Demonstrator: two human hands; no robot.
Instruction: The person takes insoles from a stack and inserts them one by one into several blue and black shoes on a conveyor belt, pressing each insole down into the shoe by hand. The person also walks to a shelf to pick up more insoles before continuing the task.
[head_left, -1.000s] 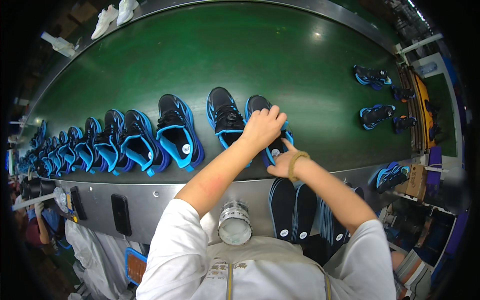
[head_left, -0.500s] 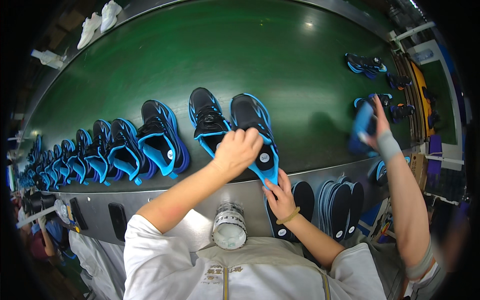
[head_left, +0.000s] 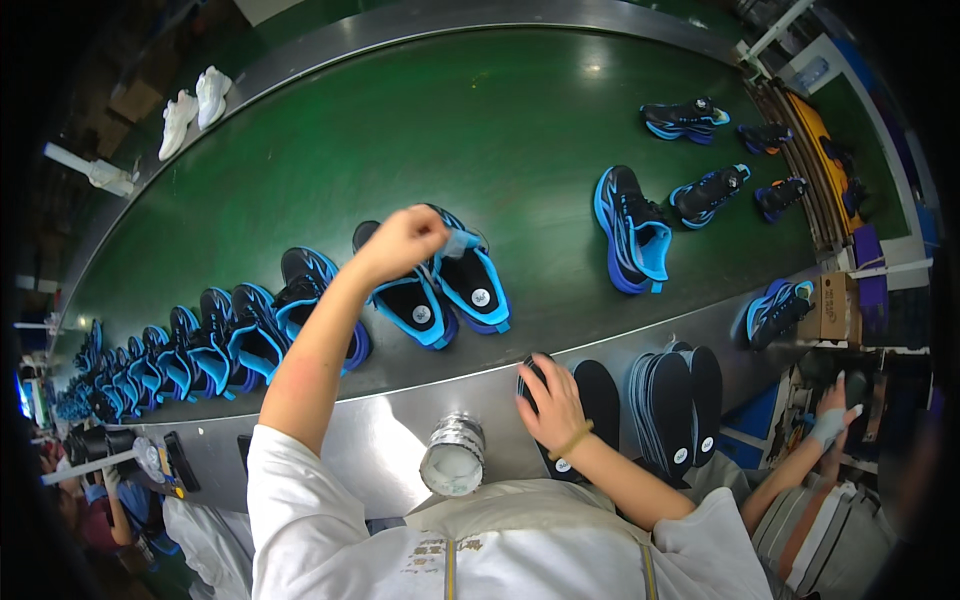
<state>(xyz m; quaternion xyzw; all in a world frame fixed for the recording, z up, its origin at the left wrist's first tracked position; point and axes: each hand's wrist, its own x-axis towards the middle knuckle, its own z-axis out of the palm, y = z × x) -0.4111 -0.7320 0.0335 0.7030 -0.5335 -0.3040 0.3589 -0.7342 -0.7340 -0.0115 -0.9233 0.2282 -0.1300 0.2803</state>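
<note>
Green conveyor belt [head_left: 545, 130] ahead: your left hand [head_left: 407, 242] curls at a black-and-blue sneaker [head_left: 470, 282] on it, grip unreadable; nearside of the belt, your right hand [head_left: 552, 408], the nearer, spreads over a black insole [head_left: 564, 466] pointing beltward.

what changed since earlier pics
The right hand released the black-and-blue sneaker, moving down to the flat black insoles. Another matching sneaker now stands farther right on the green belt. The left hand stays near the first; the white shoes haven't moved.
</note>
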